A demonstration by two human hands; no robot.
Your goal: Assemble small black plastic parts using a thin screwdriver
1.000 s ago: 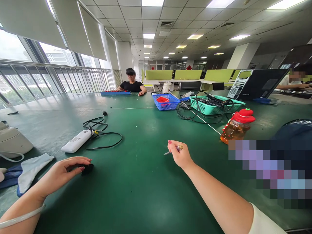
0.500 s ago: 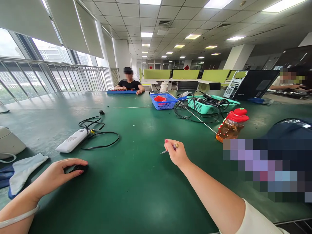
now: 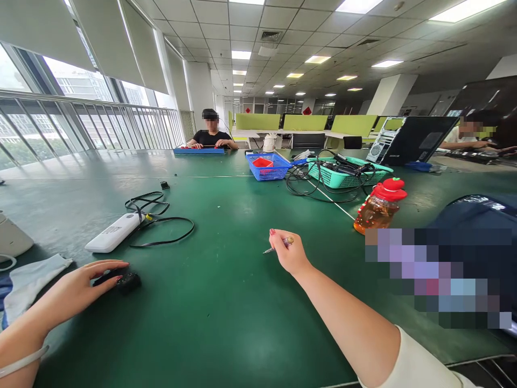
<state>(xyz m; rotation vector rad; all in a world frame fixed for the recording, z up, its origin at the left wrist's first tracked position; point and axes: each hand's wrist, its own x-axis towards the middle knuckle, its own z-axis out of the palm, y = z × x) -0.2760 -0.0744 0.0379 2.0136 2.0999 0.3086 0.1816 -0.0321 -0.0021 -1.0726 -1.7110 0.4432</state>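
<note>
My right hand (image 3: pixel 291 252) is closed around a slim pen (image 3: pixel 288 241), whose thin tip points left just above the green tabletop (image 3: pixel 226 302). At the lower left, my left hand (image 3: pixel 86 285) is low over the table with fingers and thumb apart. Its fingertips are beside a small black object (image 3: pixel 129 281), whose kind I cannot make out. More of something dark shows between the thumb and fingers. Behind that hand lies a white power bank (image 3: pixel 115 233) with a black cable (image 3: pixel 177 240).
A light-blue cloth (image 3: pixel 34 280) lies at the left. Toward the back are a blue basket (image 3: pixel 270 171), a green basket (image 3: pixel 337 179) with cables, and a tilted computer case (image 3: pixel 420 141). A red-capped bottle (image 3: pixel 377 213) stands right. A person (image 3: pixel 211 134) sits across the table.
My left hand has drawn back to the left, uncovering more of the black object. My right hand keeps the pen in nearly the same place. The view has shifted slightly.
</note>
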